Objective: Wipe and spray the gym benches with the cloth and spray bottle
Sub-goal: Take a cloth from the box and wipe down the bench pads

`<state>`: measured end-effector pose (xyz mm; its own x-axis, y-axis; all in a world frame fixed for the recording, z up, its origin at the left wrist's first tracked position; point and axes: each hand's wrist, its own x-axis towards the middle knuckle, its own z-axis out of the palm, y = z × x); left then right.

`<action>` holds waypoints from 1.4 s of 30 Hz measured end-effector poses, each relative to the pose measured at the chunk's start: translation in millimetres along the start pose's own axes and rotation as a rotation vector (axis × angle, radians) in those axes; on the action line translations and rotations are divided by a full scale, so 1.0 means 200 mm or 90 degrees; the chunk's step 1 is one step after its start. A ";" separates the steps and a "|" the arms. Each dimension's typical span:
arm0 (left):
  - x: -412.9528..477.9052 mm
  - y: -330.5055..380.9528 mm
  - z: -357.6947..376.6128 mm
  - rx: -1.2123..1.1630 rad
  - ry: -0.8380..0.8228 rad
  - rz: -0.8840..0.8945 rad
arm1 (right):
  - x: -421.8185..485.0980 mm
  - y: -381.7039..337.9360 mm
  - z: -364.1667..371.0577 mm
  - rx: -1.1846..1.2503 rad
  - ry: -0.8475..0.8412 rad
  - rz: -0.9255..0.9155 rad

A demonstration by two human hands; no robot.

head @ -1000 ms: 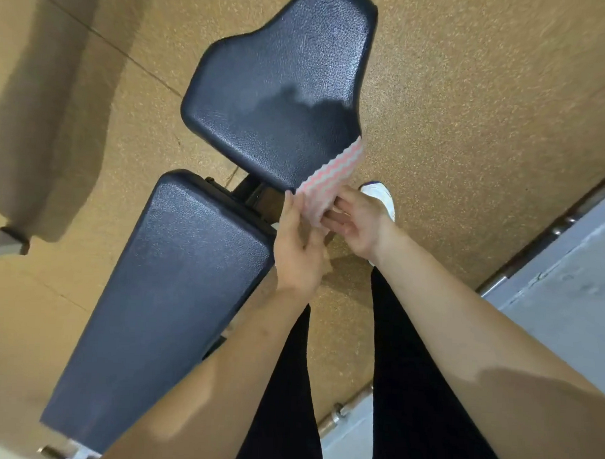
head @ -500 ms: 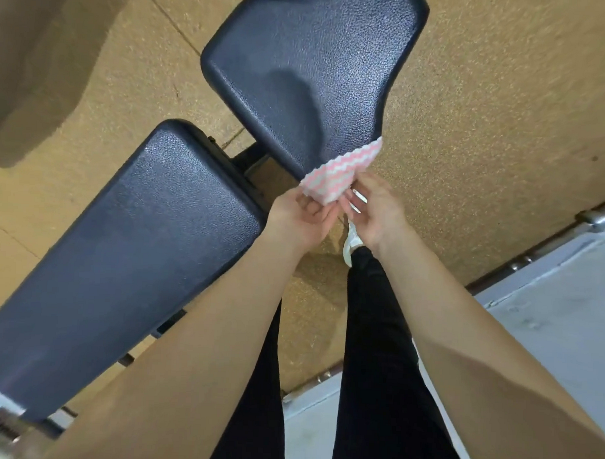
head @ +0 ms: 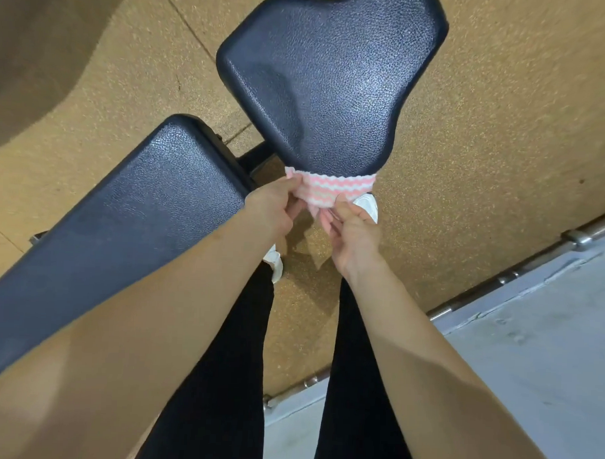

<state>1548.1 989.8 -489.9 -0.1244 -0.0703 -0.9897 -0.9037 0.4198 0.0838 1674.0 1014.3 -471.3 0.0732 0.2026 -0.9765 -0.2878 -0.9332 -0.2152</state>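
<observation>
A pink and white zigzag cloth [head: 326, 189] is stretched between both hands, just below the near edge of the black seat pad [head: 330, 82]. My left hand [head: 272, 207] pinches its left end and my right hand [head: 352, 234] pinches its lower right part. The long black back pad [head: 123, 223] of the bench runs down to the left under my left forearm. No spray bottle is in view.
Tan speckled floor [head: 503, 133] surrounds the bench. A metal threshold strip [head: 519, 271] crosses at the right, with grey concrete floor [head: 530, 357] beyond it. My legs in black trousers and white shoes [head: 369, 202] stand beside the bench. A dark shadow lies at top left.
The cloth went from a narrow bunched fold to a wider band spread between my hands. The view shifted, bringing the seat pad nearer the middle.
</observation>
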 end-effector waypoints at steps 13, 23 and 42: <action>0.06 0.43 -0.11 0.070 -0.033 0.082 | -0.18 0.18 0.07 -0.454 -0.112 -0.380; 0.06 0.57 -0.13 -0.002 -0.058 0.125 | 0.04 0.10 0.16 -1.334 -0.244 -0.989; 0.18 1.20 -0.08 -0.022 -0.049 0.289 | 0.06 -0.19 0.90 -1.600 -0.253 -1.078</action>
<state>1320.4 1073.1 -502.8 -0.4809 0.1819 -0.8577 -0.7780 0.3625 0.5131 1513.8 1104.8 -477.2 -0.9010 0.1894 -0.3903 0.2254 0.9731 -0.0481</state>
